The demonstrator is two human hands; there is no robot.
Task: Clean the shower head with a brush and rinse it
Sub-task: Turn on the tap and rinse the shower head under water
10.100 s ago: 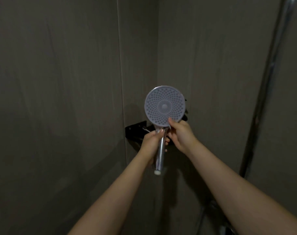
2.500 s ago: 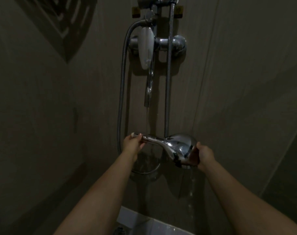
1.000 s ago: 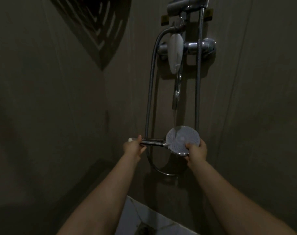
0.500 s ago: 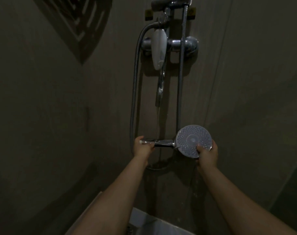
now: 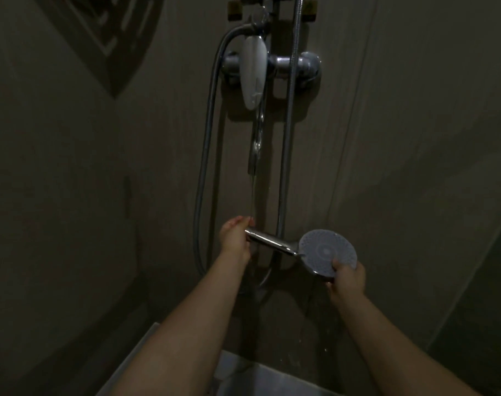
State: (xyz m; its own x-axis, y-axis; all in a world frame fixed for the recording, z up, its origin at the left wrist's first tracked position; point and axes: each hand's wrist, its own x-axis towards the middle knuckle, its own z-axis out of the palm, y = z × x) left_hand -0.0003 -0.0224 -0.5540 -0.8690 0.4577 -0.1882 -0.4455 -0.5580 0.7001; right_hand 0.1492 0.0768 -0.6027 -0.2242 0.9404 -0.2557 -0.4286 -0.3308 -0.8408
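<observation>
A: Hands first; L hand (image 5: 234, 238) wraps the end of the chrome handle (image 5: 269, 241), fingers curled round it; R hand (image 5: 347, 278) pinches the rim of the shower head (image 5: 328, 252) at its 5 o'clock, thumb on the face.

B: Where's the head vs the water?

A: Spray face up, tilted toward the camera, off at 3 o'clock from the stream (image 5: 252, 195); the stream drops from the spout (image 5: 256, 141) onto the handle near the L fingers.

B: Risks?

A: Wet chrome; I'd guess the L grip could slip; the face may go unrinsed unless slid toward 9 o'clock.

B: Room?

A: Hose (image 5: 206, 155) loops at 9 o'clock; riser rail (image 5: 286, 155) just behind the handle; wall (image 5: 415, 138) near at 3; open toward 6, above the basin edge (image 5: 243, 367).
</observation>
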